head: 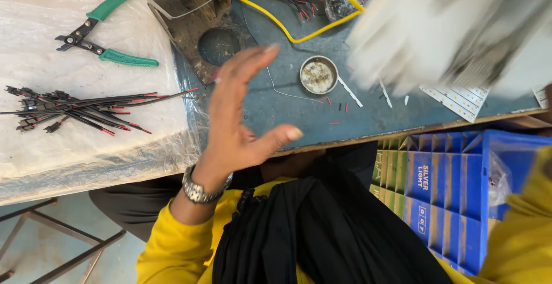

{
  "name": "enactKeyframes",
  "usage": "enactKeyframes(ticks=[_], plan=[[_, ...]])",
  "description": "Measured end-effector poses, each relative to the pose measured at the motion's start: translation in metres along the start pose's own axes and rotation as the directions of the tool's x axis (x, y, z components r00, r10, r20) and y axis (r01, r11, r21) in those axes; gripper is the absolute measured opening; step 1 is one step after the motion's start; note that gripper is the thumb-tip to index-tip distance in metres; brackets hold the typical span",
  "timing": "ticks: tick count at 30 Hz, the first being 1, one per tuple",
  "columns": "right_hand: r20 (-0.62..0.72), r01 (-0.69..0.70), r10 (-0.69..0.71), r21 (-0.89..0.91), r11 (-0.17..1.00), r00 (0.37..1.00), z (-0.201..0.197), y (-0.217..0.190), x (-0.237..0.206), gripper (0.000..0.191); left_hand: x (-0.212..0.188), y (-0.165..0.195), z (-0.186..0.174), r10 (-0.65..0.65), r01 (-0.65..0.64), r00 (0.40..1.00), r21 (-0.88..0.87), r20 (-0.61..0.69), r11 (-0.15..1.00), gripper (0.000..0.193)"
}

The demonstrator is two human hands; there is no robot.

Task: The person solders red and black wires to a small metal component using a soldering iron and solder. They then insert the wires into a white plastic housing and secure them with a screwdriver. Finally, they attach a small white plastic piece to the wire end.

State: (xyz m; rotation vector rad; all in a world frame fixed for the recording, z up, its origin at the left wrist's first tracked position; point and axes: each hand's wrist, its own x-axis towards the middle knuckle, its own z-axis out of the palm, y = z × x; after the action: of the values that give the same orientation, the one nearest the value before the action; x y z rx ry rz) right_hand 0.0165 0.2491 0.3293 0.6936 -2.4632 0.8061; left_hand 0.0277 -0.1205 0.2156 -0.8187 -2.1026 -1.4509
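Observation:
My left hand (238, 117) is raised above the blue-grey bench mat (270, 111), palm open and fingers spread, holding nothing; a metal watch (198, 192) is on its wrist. At the upper right, my right hand (454, 31) is a white motion-blurred shape with something grey and white against it. Its grip is not readable. A small round tin (318, 75) sits on the mat between the two hands. White LED strip boards (460, 100) lie just below the blurred hand.
Green-handled pliers (98, 31) and a bundle of black and red wires (75, 108) lie on plastic sheeting at left. A dark metal stand (195, 19) and a yellow cable (299, 28) are at the back. A blue crate (454, 192) stands beside the bench at right.

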Motion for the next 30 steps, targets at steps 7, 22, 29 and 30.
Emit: enactKeyframes(ticks=[7, 22, 29, 30], plan=[[0.427, -0.002, -0.247, 0.505, 0.863, 0.870, 0.107, -0.061, 0.001, 0.030, -0.087, -0.016, 0.026, -0.417, 0.451, 0.887, -0.566, 0.198, 0.690, 0.082], [0.333, 0.017, -0.051, 0.105, 0.994, 0.942, 0.260, -0.035, 0.008, 0.029, -0.195, -0.017, -0.006, -0.757, 0.440, 0.519, -0.635, -0.397, 0.635, 0.080], [0.057, 0.199, -0.207, 0.122, 0.972, 0.977, 0.250, -0.010, 0.009, 0.031, -0.147, -0.025, 0.038, -0.806, 0.560, 0.532, -0.606, -0.260, 0.565, 0.069], [0.044, 0.169, -0.178, 0.163, 0.972, 0.983, 0.246, -0.008, 0.008, 0.031, -0.139, -0.023, 0.041, -0.803, 0.547, 0.537, -0.618, -0.258, 0.564, 0.069]])
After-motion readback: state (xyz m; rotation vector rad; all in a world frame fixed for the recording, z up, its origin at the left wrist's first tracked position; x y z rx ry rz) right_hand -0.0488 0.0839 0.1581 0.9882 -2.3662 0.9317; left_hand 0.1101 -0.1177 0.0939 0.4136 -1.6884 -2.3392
